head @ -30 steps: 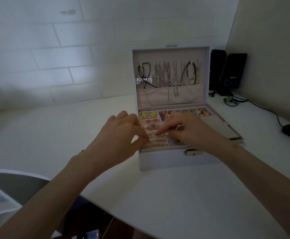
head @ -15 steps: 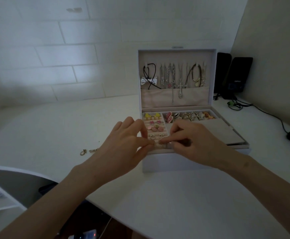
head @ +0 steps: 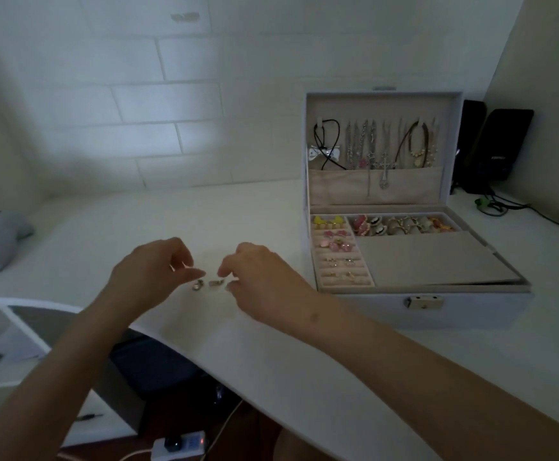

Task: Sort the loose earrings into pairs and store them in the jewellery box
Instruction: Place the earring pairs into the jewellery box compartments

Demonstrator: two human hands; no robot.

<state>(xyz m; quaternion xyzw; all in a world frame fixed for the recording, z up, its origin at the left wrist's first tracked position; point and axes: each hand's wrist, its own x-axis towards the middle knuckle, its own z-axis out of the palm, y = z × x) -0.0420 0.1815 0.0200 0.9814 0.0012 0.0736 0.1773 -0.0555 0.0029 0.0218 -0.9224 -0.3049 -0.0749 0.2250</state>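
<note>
While the jewellery box (head: 414, 306) stands open at three o'clock on the white desk (head: 271, 367), both hands are held low over two loose earrings at the centre. The left hand (head: 151, 274) is seen at nine o'clock of them, thumb and forefinger drawn close together just above the left earring (head: 198, 285) — whether it is touched cannot be told. The right hand (head: 265, 281) is placed at three o'clock of them, fingers curled and nearly together, fingertips just beside the right earring (head: 216, 283); no grip on it can be made out. Both earrings are seen lying on the desk, side by side, well apart from the box. Inside the box, pink and yellow pieces are stored in the padded rows (head: 341, 257) at its nine o'clock side — necklaces (head: 371, 148) are hung in the raised lid.
</note>
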